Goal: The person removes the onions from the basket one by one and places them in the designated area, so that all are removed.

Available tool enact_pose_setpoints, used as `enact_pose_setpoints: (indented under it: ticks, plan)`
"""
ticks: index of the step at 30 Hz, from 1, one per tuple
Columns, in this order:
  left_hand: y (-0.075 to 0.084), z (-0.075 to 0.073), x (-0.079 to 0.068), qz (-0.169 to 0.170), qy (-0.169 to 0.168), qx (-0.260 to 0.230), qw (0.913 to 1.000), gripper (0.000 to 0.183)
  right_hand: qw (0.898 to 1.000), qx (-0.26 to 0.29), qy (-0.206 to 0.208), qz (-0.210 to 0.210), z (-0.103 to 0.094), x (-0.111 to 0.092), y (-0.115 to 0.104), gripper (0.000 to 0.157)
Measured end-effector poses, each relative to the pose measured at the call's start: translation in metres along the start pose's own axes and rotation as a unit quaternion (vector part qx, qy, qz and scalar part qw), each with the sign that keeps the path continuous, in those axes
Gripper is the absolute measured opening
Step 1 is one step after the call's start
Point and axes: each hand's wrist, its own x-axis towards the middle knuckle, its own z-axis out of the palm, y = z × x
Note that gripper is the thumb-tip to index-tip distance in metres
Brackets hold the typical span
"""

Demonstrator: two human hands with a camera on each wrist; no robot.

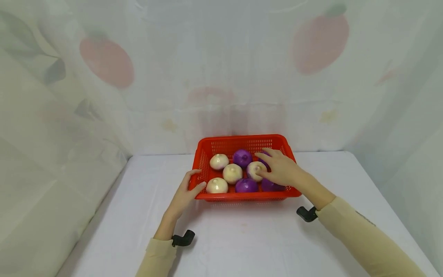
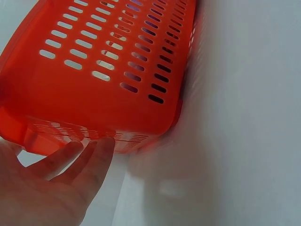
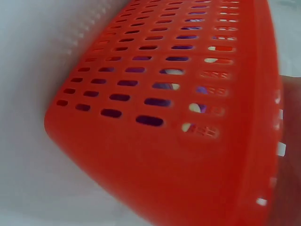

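Right hand [image 1: 281,167] spread wide, left hand [image 1: 183,195] splayed against the left edge of the red plastic basket [image 1: 242,196]; purple-tinged, round cream bulb [image 1: 252,171] nearer the right edge. We judge it firm, slippery: grip its girth.

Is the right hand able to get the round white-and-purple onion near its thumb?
Probably yes: the right hand is over the open red plastic basket, thumb beside that white-and-purple onion, and nothing seems to block it.
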Motion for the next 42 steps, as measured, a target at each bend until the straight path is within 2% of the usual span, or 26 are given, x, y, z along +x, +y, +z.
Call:
enact_pose_setpoints:
  ticks: [11,19,29,36,42]
  plan:
    - [0.004,0.000,-0.002,-0.003,0.001,0.004,1.0000,0.061,0.999,-0.006,-0.040,-0.006,0.018,0.018,0.001,0.063]
    - [-0.001,0.001,0.001,0.018,-0.001,-0.001,0.9998,0.061,0.998,-0.006,-0.065,-0.017,0.028,0.028,0.001,0.055]
    - [-0.004,0.004,0.003,0.022,0.000,-0.009,0.9997,0.059,0.994,-0.003,-0.111,0.011,0.038,0.035,0.004,0.054]
    - [-0.003,0.006,0.002,0.017,0.001,-0.004,0.9998,0.059,0.995,0.006,-0.103,0.009,0.044,0.037,0.007,0.053]
    - [-0.002,0.007,0.003,0.017,0.002,-0.007,0.9998,0.060,0.996,-0.013,-0.087,0.007,0.042,0.036,0.008,0.055]
